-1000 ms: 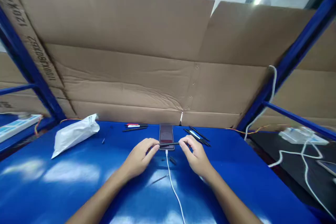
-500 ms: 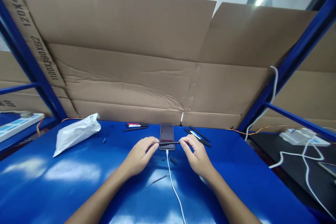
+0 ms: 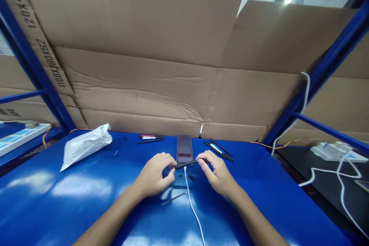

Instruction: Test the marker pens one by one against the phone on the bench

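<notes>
A black pen barrel (image 3: 186,164) spans the gap between my two hands, its right end a little higher than its left. My left hand (image 3: 157,175) pinches the left end, and my right hand (image 3: 215,171) pinches the other. Just behind it a phone (image 3: 184,150) lies on the blue table, with a white cable (image 3: 192,203) running toward me. Below the barrel, a thin pen refill (image 3: 174,198) rests on the table. Beside the cable sits a small black pen part (image 3: 191,177).
Several pens (image 3: 219,150) lie right of the phone, and more pens (image 3: 150,138) lie to its left. A white plastic bag (image 3: 85,147) is at the back left. Cardboard (image 3: 138,65) walls off the rear of the blue table (image 3: 72,211). A power strip (image 3: 337,150) stands at far right.
The pen barrel has come slightly nearer to me and tilted, its left end dropping. Both hands keep their pinch on it. The view has shifted slightly.
</notes>
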A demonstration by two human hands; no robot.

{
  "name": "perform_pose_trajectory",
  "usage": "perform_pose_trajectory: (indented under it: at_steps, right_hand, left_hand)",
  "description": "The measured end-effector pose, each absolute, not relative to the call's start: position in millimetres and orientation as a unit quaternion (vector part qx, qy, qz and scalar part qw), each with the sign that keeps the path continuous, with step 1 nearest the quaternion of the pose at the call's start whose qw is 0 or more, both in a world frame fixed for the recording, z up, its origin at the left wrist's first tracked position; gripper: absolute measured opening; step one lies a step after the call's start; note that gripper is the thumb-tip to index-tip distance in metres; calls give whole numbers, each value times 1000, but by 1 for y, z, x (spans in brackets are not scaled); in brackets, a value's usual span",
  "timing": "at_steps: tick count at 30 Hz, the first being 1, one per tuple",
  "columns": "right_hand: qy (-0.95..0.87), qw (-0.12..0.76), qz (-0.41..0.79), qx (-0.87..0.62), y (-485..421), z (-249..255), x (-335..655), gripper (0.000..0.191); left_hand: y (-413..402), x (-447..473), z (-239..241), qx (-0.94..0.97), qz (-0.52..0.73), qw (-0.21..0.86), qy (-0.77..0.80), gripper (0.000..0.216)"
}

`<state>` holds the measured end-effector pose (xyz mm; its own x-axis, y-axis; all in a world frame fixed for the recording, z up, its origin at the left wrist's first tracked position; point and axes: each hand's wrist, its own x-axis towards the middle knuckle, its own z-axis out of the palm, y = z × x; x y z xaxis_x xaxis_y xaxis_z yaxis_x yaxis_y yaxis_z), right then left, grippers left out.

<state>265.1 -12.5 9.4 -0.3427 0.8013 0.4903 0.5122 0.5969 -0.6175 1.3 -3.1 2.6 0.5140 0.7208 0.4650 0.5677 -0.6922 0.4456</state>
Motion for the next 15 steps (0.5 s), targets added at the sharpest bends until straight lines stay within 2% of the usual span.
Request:
perform_pose_trajectory:
  at_steps: [7, 15]
  right_hand:
    - [-809, 369, 226, -399, -19, 13, 261, 19]
    - [-831, 371, 182, -372, -26, 8, 253, 13]
  left_hand:
    - [-5, 3, -1, 844, 360, 121, 379, 15]
    - [0, 5, -13, 810, 395, 125, 415, 20]
